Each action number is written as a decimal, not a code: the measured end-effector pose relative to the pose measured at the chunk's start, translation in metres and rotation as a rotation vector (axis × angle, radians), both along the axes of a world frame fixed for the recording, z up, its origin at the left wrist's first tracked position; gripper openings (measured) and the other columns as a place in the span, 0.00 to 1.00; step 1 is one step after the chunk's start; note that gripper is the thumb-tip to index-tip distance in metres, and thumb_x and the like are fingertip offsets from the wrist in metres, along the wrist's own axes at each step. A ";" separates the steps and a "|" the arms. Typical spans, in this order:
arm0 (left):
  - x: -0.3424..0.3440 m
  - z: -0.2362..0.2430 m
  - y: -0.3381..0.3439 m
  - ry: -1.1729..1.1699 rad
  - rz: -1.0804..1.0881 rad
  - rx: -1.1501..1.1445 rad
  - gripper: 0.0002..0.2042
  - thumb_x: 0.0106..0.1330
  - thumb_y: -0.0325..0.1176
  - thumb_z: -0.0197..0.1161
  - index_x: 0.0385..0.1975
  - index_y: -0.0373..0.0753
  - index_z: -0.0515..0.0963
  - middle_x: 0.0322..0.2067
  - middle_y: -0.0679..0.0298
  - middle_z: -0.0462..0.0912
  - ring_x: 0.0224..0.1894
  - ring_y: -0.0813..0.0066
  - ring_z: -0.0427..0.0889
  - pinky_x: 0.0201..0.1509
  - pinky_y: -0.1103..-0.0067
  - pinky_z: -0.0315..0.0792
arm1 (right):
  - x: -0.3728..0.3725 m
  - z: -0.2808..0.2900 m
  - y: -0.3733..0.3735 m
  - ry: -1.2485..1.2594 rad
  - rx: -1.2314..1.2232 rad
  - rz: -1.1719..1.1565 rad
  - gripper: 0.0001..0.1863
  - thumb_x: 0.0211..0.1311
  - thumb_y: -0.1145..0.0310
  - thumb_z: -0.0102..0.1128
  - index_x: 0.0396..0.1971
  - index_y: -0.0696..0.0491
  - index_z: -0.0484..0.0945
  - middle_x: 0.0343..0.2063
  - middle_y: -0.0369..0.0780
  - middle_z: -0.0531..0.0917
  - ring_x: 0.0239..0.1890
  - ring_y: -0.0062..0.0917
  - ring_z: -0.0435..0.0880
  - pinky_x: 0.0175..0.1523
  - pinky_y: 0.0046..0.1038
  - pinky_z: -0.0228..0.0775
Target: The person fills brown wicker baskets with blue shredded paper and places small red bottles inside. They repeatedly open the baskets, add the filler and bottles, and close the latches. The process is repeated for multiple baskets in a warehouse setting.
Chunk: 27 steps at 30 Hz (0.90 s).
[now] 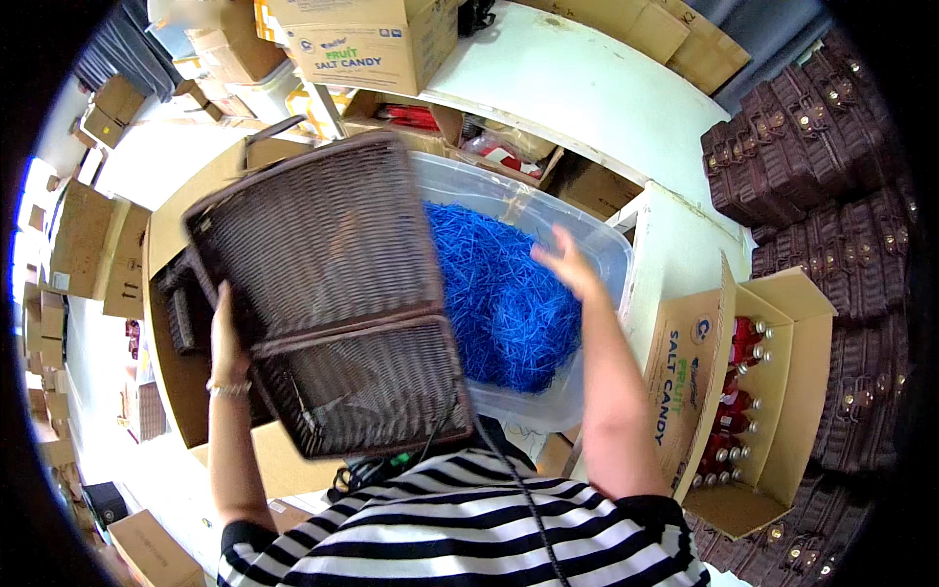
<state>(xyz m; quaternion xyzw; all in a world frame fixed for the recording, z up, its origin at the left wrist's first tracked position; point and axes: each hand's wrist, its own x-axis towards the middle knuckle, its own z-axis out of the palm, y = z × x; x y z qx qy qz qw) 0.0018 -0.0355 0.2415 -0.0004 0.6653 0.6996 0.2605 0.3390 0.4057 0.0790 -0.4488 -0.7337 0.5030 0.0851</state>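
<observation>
An opened dark brown woven case [323, 230] with a hinged lid is tilted up in front of me, its ribbed inside showing. My left hand [227, 342] grips its left edge near the hinge; the fingers are partly hidden by the case. Right of it, a clear plastic bin [602, 293] holds a heap of blue shredded paper [509, 303]. Over the bin's right side my right hand [572, 269] hovers with its fingers apart and nothing in them.
At right stands a carton [685, 391] of red-filled bottles [729, 421], beside tall stacks of brown woven cases [831, 264]. A large open carton [176, 386] with dark items is behind the held case. White shelves [567, 73] bearing boxes run along the back.
</observation>
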 end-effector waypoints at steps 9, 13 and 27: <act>-0.014 -0.118 -0.115 -0.161 0.348 0.038 0.40 0.67 0.61 0.56 0.68 0.34 0.61 0.67 0.58 0.66 0.65 0.58 0.67 0.70 0.66 0.59 | 0.002 -0.223 -0.094 -0.849 -0.102 0.162 0.74 0.28 0.35 0.79 0.74 0.33 0.36 0.73 0.51 0.31 0.72 0.60 0.35 0.64 0.68 0.49; -0.031 -0.135 -0.118 -0.133 0.372 0.067 0.40 0.67 0.61 0.56 0.69 0.35 0.61 0.66 0.58 0.66 0.65 0.57 0.67 0.70 0.64 0.59 | -0.006 -0.289 -0.097 -0.676 0.121 -0.033 0.48 0.46 0.54 0.74 0.68 0.42 0.58 0.66 0.55 0.55 0.61 0.57 0.65 0.59 0.51 0.68; -0.027 -0.153 -0.015 -0.211 0.241 0.232 0.33 0.70 0.54 0.57 0.64 0.32 0.66 0.64 0.59 0.71 0.62 0.62 0.71 0.69 0.68 0.62 | 0.028 -0.021 0.004 0.201 0.686 -0.432 0.15 0.64 0.68 0.59 0.48 0.58 0.79 0.46 0.47 0.83 0.48 0.38 0.81 0.56 0.36 0.70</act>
